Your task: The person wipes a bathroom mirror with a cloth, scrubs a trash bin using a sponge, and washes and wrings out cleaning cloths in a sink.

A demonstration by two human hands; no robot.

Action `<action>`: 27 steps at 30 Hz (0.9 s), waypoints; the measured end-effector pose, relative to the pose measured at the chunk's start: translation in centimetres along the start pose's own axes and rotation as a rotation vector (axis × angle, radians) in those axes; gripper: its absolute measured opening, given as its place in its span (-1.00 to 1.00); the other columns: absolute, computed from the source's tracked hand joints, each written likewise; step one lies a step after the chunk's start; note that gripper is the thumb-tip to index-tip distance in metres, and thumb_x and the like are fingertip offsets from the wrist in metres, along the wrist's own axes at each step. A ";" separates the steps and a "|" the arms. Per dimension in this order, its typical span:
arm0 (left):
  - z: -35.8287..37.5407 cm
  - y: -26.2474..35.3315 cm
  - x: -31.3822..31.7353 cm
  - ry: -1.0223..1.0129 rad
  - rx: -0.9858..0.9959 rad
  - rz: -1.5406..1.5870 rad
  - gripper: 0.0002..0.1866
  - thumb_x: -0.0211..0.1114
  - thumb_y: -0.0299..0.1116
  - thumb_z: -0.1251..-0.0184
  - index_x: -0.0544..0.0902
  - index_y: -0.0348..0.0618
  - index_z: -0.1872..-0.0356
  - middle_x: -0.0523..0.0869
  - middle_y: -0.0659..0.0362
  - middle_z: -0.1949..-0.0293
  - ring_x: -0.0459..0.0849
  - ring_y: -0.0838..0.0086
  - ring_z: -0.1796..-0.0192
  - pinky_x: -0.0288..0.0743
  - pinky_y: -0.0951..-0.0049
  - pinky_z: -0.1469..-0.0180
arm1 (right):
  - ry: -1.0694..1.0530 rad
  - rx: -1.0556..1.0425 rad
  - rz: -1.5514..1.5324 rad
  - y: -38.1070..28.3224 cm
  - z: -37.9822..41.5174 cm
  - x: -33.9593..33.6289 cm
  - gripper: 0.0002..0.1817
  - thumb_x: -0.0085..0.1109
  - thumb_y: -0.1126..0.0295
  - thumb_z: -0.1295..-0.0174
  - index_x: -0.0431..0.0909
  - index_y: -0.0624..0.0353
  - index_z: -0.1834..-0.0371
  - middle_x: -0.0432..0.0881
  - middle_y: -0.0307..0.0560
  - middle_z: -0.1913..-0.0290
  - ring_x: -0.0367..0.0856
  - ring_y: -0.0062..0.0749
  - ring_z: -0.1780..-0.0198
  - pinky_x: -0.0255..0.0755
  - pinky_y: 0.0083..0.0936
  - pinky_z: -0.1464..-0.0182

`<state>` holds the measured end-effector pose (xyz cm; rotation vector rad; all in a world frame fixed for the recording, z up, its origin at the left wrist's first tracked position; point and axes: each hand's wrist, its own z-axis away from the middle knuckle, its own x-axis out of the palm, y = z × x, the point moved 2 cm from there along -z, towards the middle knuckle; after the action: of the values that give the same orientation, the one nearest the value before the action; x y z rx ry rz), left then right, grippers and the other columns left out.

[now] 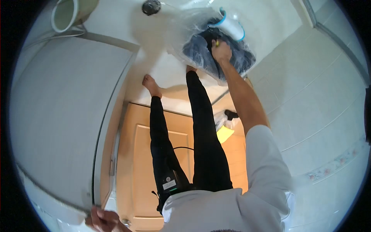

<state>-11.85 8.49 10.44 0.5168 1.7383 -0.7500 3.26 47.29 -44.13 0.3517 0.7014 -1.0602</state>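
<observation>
My right hand [222,51] reaches down over a clear plastic bag [178,36] and is closed around something small. A yellow-green bit of it shows by the fingers; its kind is hard to make out. Beneath the hand, dark fabric-like material [197,49] lies inside the bag. Just beyond it rests a white curved piece with blue edging [232,28]. At the lower left, my left hand [103,219] has its fingers curled at the edge of a large pale panel [65,112], and seems to grip it.
A pale bucket [63,15] stands at the upper left, near a round dark drain [151,7]. Tiled wall [309,112] rises on the right. Behind my legs are a wooden door [162,154] and a yellow item [225,133] beside a plastic bag. My bare feet stand on the white floor.
</observation>
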 end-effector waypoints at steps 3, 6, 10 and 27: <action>2.1 -0.3 -1.3 -0.244 -0.206 0.188 -0.87 0.30 -0.48 -0.40 0.75 -0.34 0.26 0.68 0.12 0.55 0.50 0.40 0.58 0.32 0.45 0.56 | -0.054 -0.189 -0.248 -0.3 4.5 -2.5 -0.42 0.19 0.17 -0.29 0.36 0.13 -0.34 0.60 0.30 -0.16 0.56 0.27 -0.21 0.41 -0.04 -0.27; 1.6 -0.5 -1.0 -0.255 -0.258 0.244 -0.85 0.49 -0.45 -0.14 0.79 -0.18 0.25 0.60 0.23 0.57 0.48 0.48 0.58 0.28 0.45 0.57 | 0.061 -0.498 -0.455 0.5 9.6 -5.3 -0.29 0.29 0.43 -0.18 0.22 0.28 -0.40 0.33 0.30 -0.33 0.36 0.19 -0.36 0.22 -0.14 -0.42; -0.5 -1.4 -1.4 -0.090 -0.252 0.329 -0.83 0.46 -0.39 0.03 0.63 0.02 0.41 0.54 0.28 0.46 0.58 0.46 0.53 0.46 0.43 0.54 | -0.018 -0.606 -0.384 0.2 17.0 -12.3 -0.61 0.10 0.39 -0.38 0.41 0.37 -0.20 0.64 0.19 0.20 0.63 0.02 0.15 0.51 -0.19 -0.01; 8.0 -5.8 -15.5 0.279 -0.510 0.849 -0.83 0.34 -0.31 -0.24 0.62 -0.06 0.19 0.57 0.16 0.32 0.68 0.22 0.23 0.57 0.22 0.30 | 0.123 -0.895 -0.272 -16.3 53.9 -34.4 -0.76 0.21 0.31 -0.45 0.51 0.30 0.08 0.58 -0.16 0.22 0.53 -0.48 0.21 0.44 -0.50 0.12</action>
<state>-5.93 -0.81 25.19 0.9308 1.6527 0.3711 -2.44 31.70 19.72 -0.4668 1.2766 -0.8765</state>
